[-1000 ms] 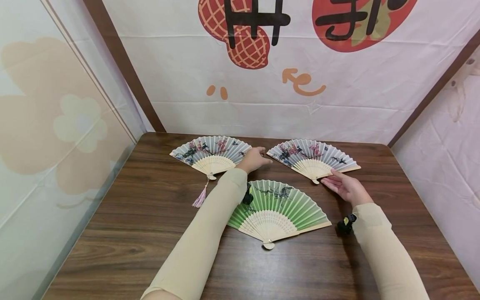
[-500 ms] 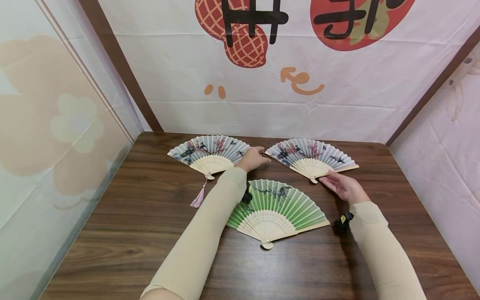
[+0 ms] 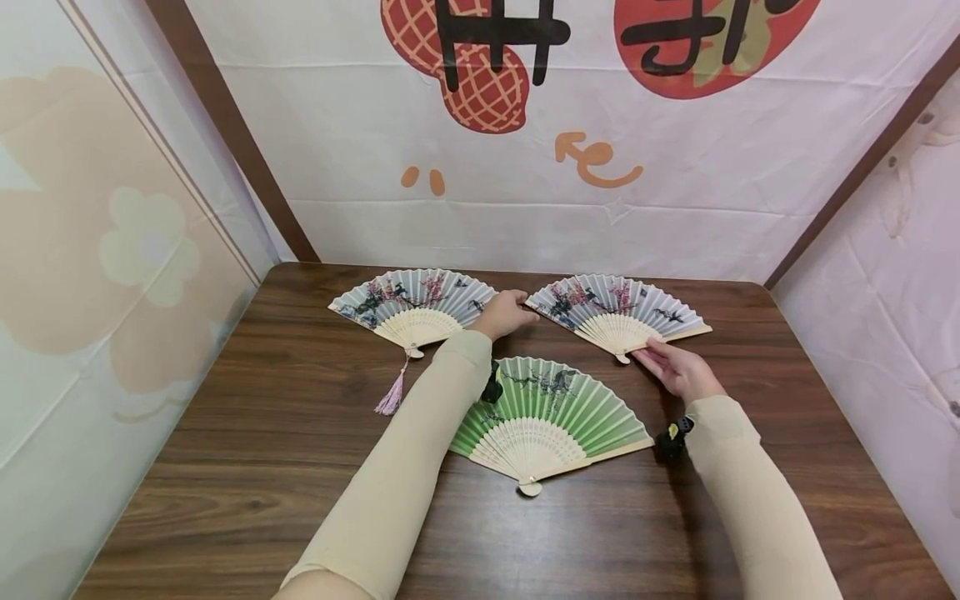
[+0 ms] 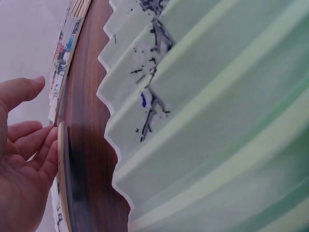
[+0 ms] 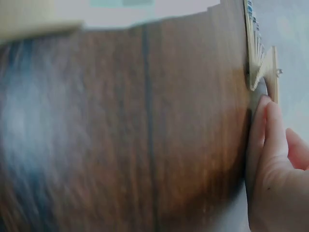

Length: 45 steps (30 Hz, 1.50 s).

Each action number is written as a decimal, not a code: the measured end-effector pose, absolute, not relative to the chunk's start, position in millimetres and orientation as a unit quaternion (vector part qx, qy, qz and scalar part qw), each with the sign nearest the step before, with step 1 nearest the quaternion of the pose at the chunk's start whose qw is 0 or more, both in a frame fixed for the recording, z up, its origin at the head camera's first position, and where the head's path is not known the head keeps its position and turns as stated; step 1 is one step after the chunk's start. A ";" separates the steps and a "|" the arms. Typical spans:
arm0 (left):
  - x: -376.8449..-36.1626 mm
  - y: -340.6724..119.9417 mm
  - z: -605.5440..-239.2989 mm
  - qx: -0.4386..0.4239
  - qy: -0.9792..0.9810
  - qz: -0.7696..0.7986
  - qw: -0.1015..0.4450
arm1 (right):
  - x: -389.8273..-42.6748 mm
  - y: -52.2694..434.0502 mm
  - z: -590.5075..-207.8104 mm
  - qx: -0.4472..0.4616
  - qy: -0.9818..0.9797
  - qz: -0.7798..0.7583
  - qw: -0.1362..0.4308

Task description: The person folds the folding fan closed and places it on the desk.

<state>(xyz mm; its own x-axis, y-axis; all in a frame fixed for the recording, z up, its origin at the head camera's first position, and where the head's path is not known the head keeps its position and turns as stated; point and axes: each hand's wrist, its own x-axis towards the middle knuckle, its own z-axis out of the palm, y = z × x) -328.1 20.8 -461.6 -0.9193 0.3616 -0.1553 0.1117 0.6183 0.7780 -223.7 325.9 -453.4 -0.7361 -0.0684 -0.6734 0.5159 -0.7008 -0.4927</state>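
Note:
Three spread folding fans lie on the dark wood table. The left fan [image 3: 408, 308], grey with pink blossoms and a pink tassel [image 3: 390, 395], is at the back left. My left hand [image 3: 504, 315] reaches over its right end; in the left wrist view the fingers [image 4: 41, 150] touch the fan's edge while the thumb stands apart. A matching right fan [image 3: 611, 304] lies at the back right. My right hand [image 3: 678, 369] pinches its lower right guard stick near the pivot, thumb on top, other fingers beneath. The green fan [image 3: 555, 400] lies in front, partly behind my left sleeve.
The brown wood table [image 3: 285, 467] runs back to a white printed cloth wall [image 3: 480, 225]. Cloth walls also stand at the left and right. A small black camera [image 3: 673, 437] sits at my right wrist, another at the left wrist close over the green fan.
The head view has shifted slightly, so everything sits a little further left. My right hand has slid slightly toward the right fan's pivot. The left hand keeps its place at the left fan.

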 end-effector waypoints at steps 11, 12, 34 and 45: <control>-328.1 15.7 -460.1 0.125 0.876 0.436 0.162 | -230.8 314.5 -457.6 0.369 0.306 -0.866 0.140; -328.3 15.5 -459.4 0.124 0.874 0.440 0.163 | -230.7 313.8 -457.7 0.371 0.303 -0.867 0.135; -329.0 9.3 -458.1 0.011 0.754 0.650 0.095 | -212.0 296.1 -457.2 0.333 0.280 -0.899 0.057; -320.2 10.4 -451.4 -0.035 0.654 0.751 0.087 | -193.7 287.2 -452.8 0.285 0.282 -0.914 0.056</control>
